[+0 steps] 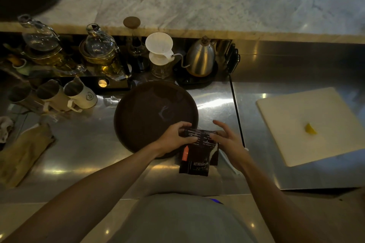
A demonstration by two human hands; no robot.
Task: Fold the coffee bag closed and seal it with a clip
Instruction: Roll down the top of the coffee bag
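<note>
A dark coffee bag [198, 157] with white print and an orange mark stands on the steel counter in front of me. Its top is folded over. My left hand [177, 136] grips the left side of the folded top, thumb on the front and fingers over the back. My right hand [227, 140] touches the right side of the fold with thumb and a fingertip, its other fingers spread wide. A thin white strip [229, 161], maybe a clip, lies on the counter under my right wrist; I cannot tell what it is.
A round dark tray [150, 108] lies just behind the bag. A white cutting board [308, 124] with a lemon wedge [310, 129] sits at the right. Kettle [200, 57], dripper [159, 49], glass teapots [98, 49] and metal pitchers [79, 92] line the back. A yellow cloth [23, 154] lies at the left.
</note>
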